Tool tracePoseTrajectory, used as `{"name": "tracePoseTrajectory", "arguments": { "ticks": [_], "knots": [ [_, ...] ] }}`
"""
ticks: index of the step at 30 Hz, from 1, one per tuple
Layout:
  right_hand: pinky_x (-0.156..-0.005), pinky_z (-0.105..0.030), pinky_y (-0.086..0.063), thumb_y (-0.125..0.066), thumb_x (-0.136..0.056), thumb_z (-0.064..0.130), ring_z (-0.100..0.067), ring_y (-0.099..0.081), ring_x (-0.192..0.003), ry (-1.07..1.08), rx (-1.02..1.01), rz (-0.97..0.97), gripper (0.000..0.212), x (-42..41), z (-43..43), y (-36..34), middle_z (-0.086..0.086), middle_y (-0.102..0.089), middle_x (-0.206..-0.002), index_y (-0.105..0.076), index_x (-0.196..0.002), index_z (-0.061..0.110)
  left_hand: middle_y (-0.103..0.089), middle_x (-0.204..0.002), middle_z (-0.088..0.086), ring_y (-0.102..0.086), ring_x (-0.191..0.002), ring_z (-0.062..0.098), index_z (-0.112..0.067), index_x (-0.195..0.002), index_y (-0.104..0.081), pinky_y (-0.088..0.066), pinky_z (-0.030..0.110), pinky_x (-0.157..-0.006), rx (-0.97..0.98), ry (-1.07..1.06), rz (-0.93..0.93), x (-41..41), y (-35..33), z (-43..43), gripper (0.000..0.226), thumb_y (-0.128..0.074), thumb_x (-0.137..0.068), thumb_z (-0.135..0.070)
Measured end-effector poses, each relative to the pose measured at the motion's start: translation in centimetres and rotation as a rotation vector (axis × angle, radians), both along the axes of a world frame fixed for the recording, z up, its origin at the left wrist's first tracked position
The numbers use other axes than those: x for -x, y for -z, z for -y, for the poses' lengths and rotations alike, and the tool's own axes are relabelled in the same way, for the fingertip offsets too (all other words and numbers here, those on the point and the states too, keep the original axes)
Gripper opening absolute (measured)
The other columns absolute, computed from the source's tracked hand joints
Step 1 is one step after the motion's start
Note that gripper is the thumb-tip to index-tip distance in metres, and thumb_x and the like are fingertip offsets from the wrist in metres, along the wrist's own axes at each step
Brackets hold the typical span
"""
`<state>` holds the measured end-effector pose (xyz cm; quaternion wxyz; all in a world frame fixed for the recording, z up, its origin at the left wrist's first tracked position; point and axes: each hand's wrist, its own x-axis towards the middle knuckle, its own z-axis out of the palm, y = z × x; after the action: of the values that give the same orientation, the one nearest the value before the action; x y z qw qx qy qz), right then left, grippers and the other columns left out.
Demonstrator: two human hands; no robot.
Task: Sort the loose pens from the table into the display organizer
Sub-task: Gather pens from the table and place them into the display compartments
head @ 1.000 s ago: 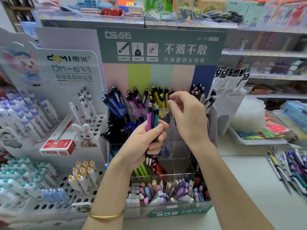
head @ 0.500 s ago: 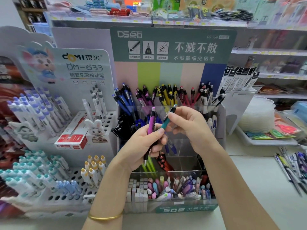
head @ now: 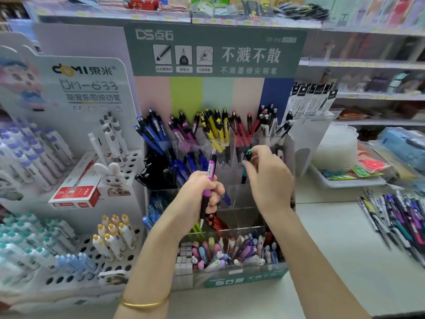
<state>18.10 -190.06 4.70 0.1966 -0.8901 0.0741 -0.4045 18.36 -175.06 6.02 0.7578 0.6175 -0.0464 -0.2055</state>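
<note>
Two hands are up in front of the organizer, and both are holding something.

The left hand has its fingers clenched round a purple pen. The pen is near upright, clicker end up, with its tip poking out below the fist. It sits in front of the middle tier of clear cells and is not in any of them.

The right hand is further back and to the right, pinching a teal pen near its top. The pen hangs tip-down in front of the cells under the red pens. I cannot tell whether its tip has passed a cell rim.

In the back tier, from left to right, I read blue pens, a purple batch, yellow pens, the red ones and black-and-white pens. All of them stand leaning. The front trough holds pastel bits lying crosswise, too blurred to name.

The loose pens lie in a mixed pile on the bench at the far right, well apart from both hands and smeared by blur.

Other things I can see:
- A gold bangle is on the left wrist.
- A white rack stands just left of the organizer, with capped pens upright in its holes.
- A red box rests on the rack.
- A white tray sits behind the pile.
</note>
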Motion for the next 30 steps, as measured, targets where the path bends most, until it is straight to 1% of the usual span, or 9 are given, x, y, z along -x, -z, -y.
{"name": "tracePoseTrajectory", "arguments": {
  "ticks": [3,6,8,11,14,17,20,24,30],
  "knots": [
    [-0.049,-0.029,-0.046,-0.081,-0.073,0.017,-0.032,-0.069,-0.080,0.071,0.129,-0.108,0.021,-0.8,-0.6,1.4,-0.014,-0.071,-0.082,-0.066,-0.085,0.007,-0.047,-0.067,0.010,-0.037,-0.038,0.011,-0.010,-0.085,-0.034,-0.024,0.018,-0.038,0.040,-0.003,-0.038,-0.1,0.2,0.2,0.026,-0.018,-0.089,0.011],
    [-0.062,-0.036,-0.054,-0.070,-0.084,0.015,-0.030,-0.067,-0.101,0.140,0.169,-0.250,0.015,-1.3,-0.9,1.9,-0.015,-0.071,-0.105,-0.066,-0.097,0.008,-0.052,-0.068,0.007,-0.039,-0.044,0.011,-0.009,-0.092,-0.037,-0.028,0.021,-0.040,0.049,0.008,-0.014,0.0,0.6,-0.1,0.022,-0.023,-0.091,0.008],
    [-0.063,-0.037,-0.053,-0.065,-0.089,0.013,-0.032,-0.067,-0.096,0.130,0.145,-0.207,0.014,-1.0,-0.5,1.6,-0.014,-0.071,-0.100,-0.065,-0.102,0.009,-0.056,-0.066,0.002,-0.040,-0.046,0.011,-0.008,-0.095,-0.040,-0.030,0.022,-0.043,0.047,0.020,0.009,-0.1,0.8,-0.3,0.019,-0.027,-0.095,0.005],
    [-0.068,-0.033,-0.051,-0.062,-0.092,0.018,-0.021,-0.065,-0.083,-0.104,-0.089,-0.044,0.014,0.2,-0.8,-0.4,-0.003,-0.071,-0.088,-0.068,-0.103,0.012,-0.058,-0.063,-0.003,-0.041,-0.048,0.009,-0.008,-0.097,-0.045,-0.031,0.022,-0.044,0.017,0.036,0.066,-0.2,0.6,-0.5,0.017,-0.031,-0.099,0.001],
    [-0.074,-0.021,-0.051,-0.064,-0.090,0.024,-0.005,-0.062,-0.079,-0.501,-0.453,-0.214,0.013,0.9,-2.0,-2.7,0.008,-0.068,-0.085,-0.071,-0.096,0.015,-0.057,-0.070,-0.002,-0.042,-0.053,0.009,-0.008,-0.100,-0.048,-0.033,0.023,-0.050,-0.024,0.075,0.162,0.0,0.3,-0.8,0.011,-0.039,-0.101,-0.003],
    [-0.060,-0.022,-0.050,-0.068,-0.086,0.015,-0.004,-0.062,-0.066,-0.660,-0.579,-0.273,0.005,-0.2,-2.7,-4.0,0.003,-0.068,-0.076,-0.071,-0.089,0.012,-0.057,-0.076,0.001,-0.045,-0.056,0.010,-0.009,-0.108,-0.053,-0.037,0.024,-0.052,-0.002,0.064,0.205,0.1,-0.2,-1.5,0.012,-0.043,-0.101,-0.006],
    [-0.047,-0.022,-0.045,-0.063,-0.090,0.010,-0.010,-0.060,-0.062,-0.704,-0.764,-0.028,0.005,-2.2,-3.4,-6.3,-0.002,-0.067,-0.076,-0.067,-0.093,0.012,-0.064,-0.088,0.007,-0.054,-0.058,0.013,-0.010,-0.128,-0.047,-0.047,0.025,-0.051,0.047,-0.034,0.133,0.0,-0.9,-2.3,0.030,-0.048,-0.098,-0.003],
    [-0.056,-0.029,-0.054,-0.062,-0.091,0.010,-0.019,-0.068,-0.075,-0.678,-0.619,0.217,0.007,-4.3,-5.4,-8.6,-0.001,-0.069,-0.082,-0.065,-0.098,0.011,-0.064,-0.108,0.017,-0.064,-0.062,0.017,-0.014,-0.137,-0.038,-0.055,0.027,-0.053,0.121,-0.105,0.073,0.1,-1.4,-3.3,0.046,-0.053,-0.095,-0.002],
    [-0.068,-0.048,-0.054,-0.063,-0.087,0.010,-0.028,-0.065,-0.075,-0.522,-0.282,0.171,0.015,-6.8,-7.7,-7.5,-0.008,-0.069,-0.080,-0.064,-0.100,0.003,-0.066,-0.103,0.014,-0.064,-0.063,0.018,-0.010,-0.137,-0.041,-0.055,0.028,-0.054,0.121,-0.118,0.113,-0.2,-1.9,-4.3,0.040,-0.048,-0.098,-0.001]
  ]
}}
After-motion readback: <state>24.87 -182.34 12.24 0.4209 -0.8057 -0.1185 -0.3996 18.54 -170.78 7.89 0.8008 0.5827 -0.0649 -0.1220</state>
